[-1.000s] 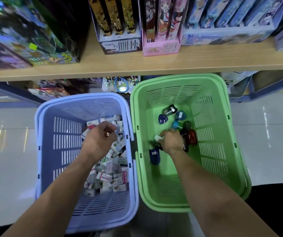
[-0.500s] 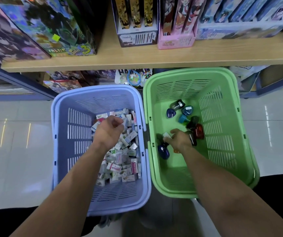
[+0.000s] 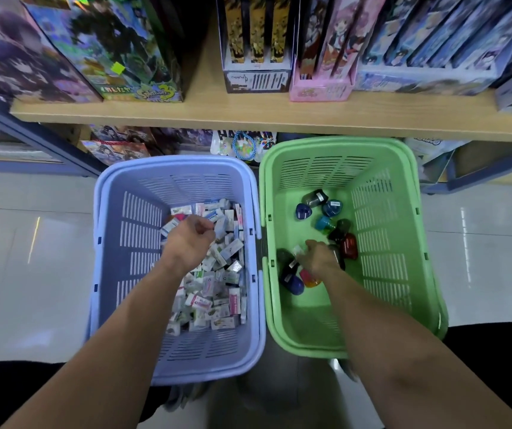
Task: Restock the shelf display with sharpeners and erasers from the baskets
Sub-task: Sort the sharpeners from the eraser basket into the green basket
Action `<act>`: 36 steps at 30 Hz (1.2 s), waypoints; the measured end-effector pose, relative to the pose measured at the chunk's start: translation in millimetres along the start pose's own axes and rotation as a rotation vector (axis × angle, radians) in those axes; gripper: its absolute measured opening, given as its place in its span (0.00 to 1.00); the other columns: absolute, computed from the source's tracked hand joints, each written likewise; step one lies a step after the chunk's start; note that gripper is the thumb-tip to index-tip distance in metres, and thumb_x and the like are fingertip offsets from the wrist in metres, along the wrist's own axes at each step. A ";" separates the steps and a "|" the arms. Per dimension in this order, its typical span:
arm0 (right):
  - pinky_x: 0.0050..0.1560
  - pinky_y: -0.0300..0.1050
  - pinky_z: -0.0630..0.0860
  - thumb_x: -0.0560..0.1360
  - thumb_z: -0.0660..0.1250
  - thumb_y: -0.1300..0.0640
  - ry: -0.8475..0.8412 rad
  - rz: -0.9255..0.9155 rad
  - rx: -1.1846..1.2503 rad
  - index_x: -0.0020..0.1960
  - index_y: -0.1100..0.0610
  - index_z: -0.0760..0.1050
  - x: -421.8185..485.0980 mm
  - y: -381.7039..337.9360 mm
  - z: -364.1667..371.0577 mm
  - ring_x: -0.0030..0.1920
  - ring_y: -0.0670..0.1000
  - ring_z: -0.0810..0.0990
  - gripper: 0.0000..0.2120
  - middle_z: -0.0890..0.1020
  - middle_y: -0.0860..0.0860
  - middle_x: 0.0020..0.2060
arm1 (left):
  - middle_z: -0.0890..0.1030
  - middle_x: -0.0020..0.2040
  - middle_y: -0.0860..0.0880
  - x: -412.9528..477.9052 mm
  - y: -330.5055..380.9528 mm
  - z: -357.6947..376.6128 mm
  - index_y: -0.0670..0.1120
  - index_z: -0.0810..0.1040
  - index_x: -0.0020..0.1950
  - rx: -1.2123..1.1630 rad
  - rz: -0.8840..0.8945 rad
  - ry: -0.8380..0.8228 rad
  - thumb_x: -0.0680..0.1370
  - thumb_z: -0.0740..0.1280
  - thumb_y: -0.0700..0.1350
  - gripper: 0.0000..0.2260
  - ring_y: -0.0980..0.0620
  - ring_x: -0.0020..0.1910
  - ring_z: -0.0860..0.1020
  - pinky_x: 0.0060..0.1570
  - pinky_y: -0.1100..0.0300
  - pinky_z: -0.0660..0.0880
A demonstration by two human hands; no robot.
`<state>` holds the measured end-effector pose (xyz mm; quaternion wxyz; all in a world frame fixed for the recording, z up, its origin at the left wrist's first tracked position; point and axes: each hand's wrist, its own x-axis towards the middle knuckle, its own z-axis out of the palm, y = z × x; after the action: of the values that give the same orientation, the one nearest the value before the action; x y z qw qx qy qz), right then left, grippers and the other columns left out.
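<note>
A blue basket (image 3: 124, 243) on the left holds a heap of small boxed erasers (image 3: 217, 289). My left hand (image 3: 188, 243) is down in it, fingers curled into the top of the heap and gripping erasers; what lies in the palm is hidden. Beside it, a green basket (image 3: 387, 243) holds several coloured sharpeners (image 3: 325, 212). My right hand (image 3: 318, 258) reaches among them, fingers curled round a sharpener with a white label, next to a dark blue sharpener (image 3: 293, 281) and a red one (image 3: 350, 246).
Both baskets stand on a glossy tiled floor (image 3: 31, 258), touching side by side. Above them runs a wooden shelf (image 3: 248, 116) loaded with upright boxed goods. A lower shelf behind the baskets holds packaged items, including a blue ring-shaped one (image 3: 243, 147).
The view has tilted up, so both baskets sit lower in the frame. My right hand has slid slightly toward the basket's near left. My left hand stays on the eraser heap.
</note>
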<state>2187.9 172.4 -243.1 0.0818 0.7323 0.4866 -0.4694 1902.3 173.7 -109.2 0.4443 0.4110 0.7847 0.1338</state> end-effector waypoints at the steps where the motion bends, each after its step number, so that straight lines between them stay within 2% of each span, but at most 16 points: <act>1: 0.66 0.52 0.74 0.79 0.68 0.48 -0.003 0.010 0.000 0.75 0.55 0.67 1.3 1.8 3.7 0.65 0.59 0.76 0.28 0.75 0.58 0.69 | 0.80 0.46 0.53 -0.9 -1.9 -0.1 0.48 0.79 0.53 -0.001 -0.001 0.004 0.80 0.68 0.42 0.03 0.51 0.45 0.79 0.43 0.63 0.72; 3: 0.63 0.52 0.76 0.74 0.74 0.48 0.018 0.010 -0.005 0.72 0.54 0.70 4.3 2.7 13.9 0.62 0.58 0.78 0.29 0.77 0.57 0.65 | 0.80 0.46 0.54 0.7 -6.5 1.4 0.49 0.79 0.52 -0.009 -0.003 0.001 0.80 0.68 0.42 0.02 0.53 0.44 0.78 0.40 0.65 0.71; 6: 0.58 0.51 0.78 0.72 0.77 0.50 0.054 0.017 0.020 0.66 0.55 0.74 6.4 4.2 26.5 0.56 0.57 0.80 0.26 0.80 0.56 0.59 | 0.82 0.50 0.53 4.7 -10.2 4.6 0.51 0.79 0.54 -0.002 -0.020 -0.030 0.81 0.68 0.44 0.03 0.50 0.47 0.80 0.46 0.60 0.74; 11: 0.51 0.46 0.77 0.78 0.71 0.55 0.076 0.064 0.102 0.54 0.54 0.74 -1.3 3.1 15.6 0.51 0.55 0.80 0.08 0.82 0.54 0.53 | 0.81 0.50 0.54 6.8 -7.5 6.6 0.50 0.78 0.55 -0.009 -0.040 -0.040 0.81 0.68 0.44 0.03 0.50 0.48 0.80 0.48 0.60 0.73; 13: 0.51 0.45 0.74 0.80 0.68 0.56 0.199 0.071 0.199 0.54 0.56 0.72 -11.5 -8.7 0.5 0.53 0.56 0.80 0.06 0.81 0.54 0.51 | 0.81 0.51 0.52 7.8 -9.2 4.9 0.49 0.79 0.55 -0.018 -0.047 -0.032 0.81 0.68 0.43 0.04 0.50 0.47 0.80 0.46 0.62 0.73; 15: 0.52 0.46 0.74 0.81 0.66 0.56 0.402 0.015 0.395 0.54 0.56 0.71 -31.0 -32.5 -21.8 0.53 0.57 0.81 0.05 0.80 0.53 0.50 | 0.82 0.52 0.49 8.7 -11.4 2.3 0.47 0.79 0.55 -0.065 -0.063 -0.030 0.81 0.68 0.42 0.04 0.49 0.47 0.80 0.43 0.62 0.73; 17: 0.50 0.43 0.74 0.81 0.66 0.56 0.615 -0.138 0.581 0.53 0.53 0.72 -67.1 -72.4 -48.1 0.48 0.51 0.80 0.03 0.80 0.51 0.48 | 0.82 0.54 0.48 7.1 -14.4 -5.1 0.44 0.78 0.54 -0.112 -0.085 -0.022 0.81 0.67 0.39 0.03 0.47 0.51 0.79 0.49 0.60 0.74; 19: 0.44 0.35 0.72 0.79 0.67 0.57 0.723 -0.358 0.632 0.51 0.52 0.73 -106.7 -115.0 -64.9 0.42 0.44 0.78 0.04 0.80 0.48 0.44 | 0.79 0.60 0.47 7.2 -20.0 -13.0 0.43 0.77 0.53 -0.152 -0.115 -0.002 0.81 0.67 0.38 0.02 0.45 0.55 0.78 0.54 0.56 0.74; 20: 0.40 0.33 0.71 0.79 0.68 0.58 0.689 -0.477 0.607 0.51 0.52 0.73 -125.3 -137.2 -67.7 0.40 0.42 0.77 0.04 0.79 0.47 0.43 | 0.79 0.63 0.46 7.8 -24.2 -18.3 0.43 0.77 0.53 -0.176 -0.129 0.019 0.81 0.67 0.38 0.02 0.43 0.55 0.79 0.54 0.53 0.75; 22: 0.40 0.31 0.71 0.78 0.69 0.56 0.449 -0.641 0.453 0.52 0.51 0.76 -143.9 -171.4 -57.5 0.40 0.41 0.77 0.04 0.80 0.44 0.44 | 0.82 0.60 0.41 7.2 -33.4 -28.9 0.44 0.77 0.52 -0.168 -0.165 0.074 0.80 0.69 0.39 0.02 0.42 0.49 0.79 0.47 0.54 0.75; 25: 0.49 0.44 0.79 0.78 0.70 0.55 0.119 -0.717 0.028 0.61 0.51 0.79 -139.8 -199.8 -26.6 0.44 0.46 0.82 0.12 0.84 0.46 0.49 | 0.83 0.55 0.41 5.0 -50.4 -38.1 0.45 0.77 0.52 -0.178 -0.230 0.141 0.78 0.71 0.41 0.05 0.44 0.46 0.78 0.46 0.56 0.73; 27: 0.51 0.52 0.81 0.77 0.69 0.56 0.061 -0.696 -0.136 0.64 0.53 0.79 -130.0 -211.0 -10.3 0.47 0.52 0.84 0.15 0.85 0.49 0.50 | 0.83 0.56 0.41 4.4 -62.0 -36.9 0.46 0.75 0.54 -0.160 -0.248 0.154 0.78 0.71 0.44 0.07 0.40 0.52 0.79 0.51 0.54 0.74; 29: 0.52 0.53 0.81 0.78 0.67 0.57 0.073 -0.664 -0.131 0.65 0.54 0.79 -117.1 -222.1 3.6 0.49 0.54 0.84 0.15 0.85 0.51 0.51 | 0.82 0.59 0.41 7.3 -71.4 -31.4 0.45 0.75 0.59 -0.153 -0.247 0.147 0.79 0.70 0.46 0.11 0.39 0.57 0.80 0.54 0.54 0.74; 32: 0.56 0.53 0.79 0.78 0.64 0.61 0.049 -0.586 -0.119 0.66 0.56 0.77 -85.4 -240.0 32.3 0.53 0.57 0.82 0.17 0.85 0.55 0.55 | 0.79 0.63 0.45 17.8 -80.2 -22.9 0.44 0.71 0.71 -0.165 -0.218 0.144 0.81 0.67 0.41 0.19 0.43 0.57 0.79 0.52 0.60 0.72; 34: 0.60 0.54 0.77 0.78 0.62 0.62 0.008 -0.544 -0.167 0.66 0.55 0.77 -59.0 -247.4 56.7 0.58 0.58 0.81 0.17 0.83 0.56 0.59 | 0.79 0.65 0.47 32.8 -85.9 -19.7 0.48 0.72 0.72 -0.185 -0.151 0.167 0.79 0.66 0.39 0.21 0.44 0.57 0.80 0.56 0.56 0.76; 36: 0.61 0.55 0.77 0.78 0.62 0.61 -0.026 -0.493 -0.180 0.64 0.53 0.78 -34.8 -246.6 79.8 0.60 0.58 0.80 0.16 0.82 0.54 0.61 | 0.80 0.63 0.49 56.9 -98.2 -14.7 0.55 0.75 0.67 -0.168 -0.108 0.174 0.74 0.68 0.39 0.22 0.45 0.57 0.81 0.58 0.49 0.79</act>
<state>1941.7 230.8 -176.9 0.0358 0.5753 0.6890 -0.4393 1823.5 157.9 -190.8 0.4141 0.3165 0.8272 0.2099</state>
